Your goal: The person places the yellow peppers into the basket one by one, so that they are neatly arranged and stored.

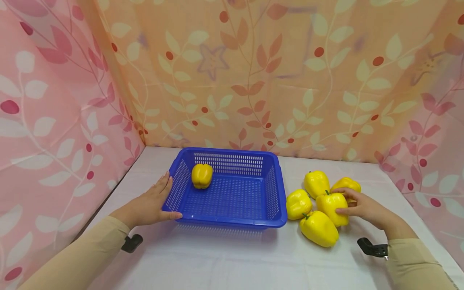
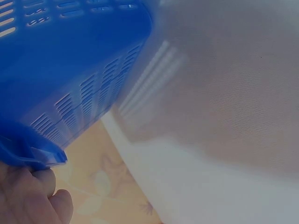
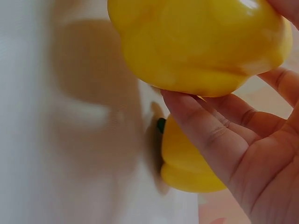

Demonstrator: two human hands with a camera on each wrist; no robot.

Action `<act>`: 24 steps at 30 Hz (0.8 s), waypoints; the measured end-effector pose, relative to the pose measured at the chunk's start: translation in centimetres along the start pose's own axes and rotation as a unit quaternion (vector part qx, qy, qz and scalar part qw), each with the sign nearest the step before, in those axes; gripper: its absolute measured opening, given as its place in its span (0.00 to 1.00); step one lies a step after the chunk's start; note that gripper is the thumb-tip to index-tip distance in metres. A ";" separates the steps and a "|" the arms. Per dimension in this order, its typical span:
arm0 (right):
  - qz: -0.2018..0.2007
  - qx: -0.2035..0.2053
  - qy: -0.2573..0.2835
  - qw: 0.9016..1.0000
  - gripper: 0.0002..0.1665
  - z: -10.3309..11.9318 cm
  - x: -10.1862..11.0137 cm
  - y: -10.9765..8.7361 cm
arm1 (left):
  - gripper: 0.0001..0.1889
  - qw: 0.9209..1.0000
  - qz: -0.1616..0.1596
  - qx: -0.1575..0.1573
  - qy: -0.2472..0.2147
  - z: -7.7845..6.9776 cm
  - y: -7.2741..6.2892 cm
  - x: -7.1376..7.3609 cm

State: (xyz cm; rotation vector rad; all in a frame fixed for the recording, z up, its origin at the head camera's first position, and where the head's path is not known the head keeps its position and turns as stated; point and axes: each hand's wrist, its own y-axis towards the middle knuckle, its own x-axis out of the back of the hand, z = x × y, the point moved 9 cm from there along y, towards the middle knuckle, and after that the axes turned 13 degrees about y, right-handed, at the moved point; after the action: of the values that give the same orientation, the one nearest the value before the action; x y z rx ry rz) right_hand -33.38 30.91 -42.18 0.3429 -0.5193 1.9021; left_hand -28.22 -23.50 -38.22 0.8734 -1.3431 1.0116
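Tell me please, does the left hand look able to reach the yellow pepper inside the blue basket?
Probably yes: the left hand touches the blue basket at its left side, the yellow pepper lies near that side, and nothing covers it.

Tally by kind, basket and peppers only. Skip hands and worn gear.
Blue perforated plastic basket: 1
Yellow bell peppers: 6 (1 inside the basket, 5 outside to its right)
Total: 7
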 end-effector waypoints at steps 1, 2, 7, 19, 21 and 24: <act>-0.002 0.004 -0.004 1.000 0.36 0.1 0.1 0.0 | 0.64 1.000 0.000 0.000 0.000 0.0 0.0 0.0; -0.005 0.008 -0.006 1.000 0.36 0.3 0.2 0.0 | 0.64 1.000 0.001 0.001 0.000 0.0 0.0 0.0; -0.013 0.030 -0.010 0.999 0.35 1.2 0.7 0.0 | 0.64 1.000 0.001 0.002 0.000 -0.1 -0.1 0.1; -0.020 0.057 -0.034 0.998 0.36 4.5 2.0 0.1 | 0.62 1.000 -0.006 -0.004 0.023 -0.2 0.1 0.1; -0.025 0.061 -0.036 0.997 0.37 5.1 2.2 0.2 | 0.62 1.000 -0.006 -0.005 0.028 -0.2 0.1 0.1; -0.029 0.072 -0.035 0.996 0.36 6.0 2.5 0.4 | 0.62 0.999 -0.005 -0.005 0.032 -0.2 0.1 0.1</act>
State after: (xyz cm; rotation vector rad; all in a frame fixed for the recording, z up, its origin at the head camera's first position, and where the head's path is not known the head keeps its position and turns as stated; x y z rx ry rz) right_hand -34.67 29.72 -35.93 0.5143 -0.4153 1.8811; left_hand -28.24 -23.28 -38.13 0.8327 -1.2868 1.0159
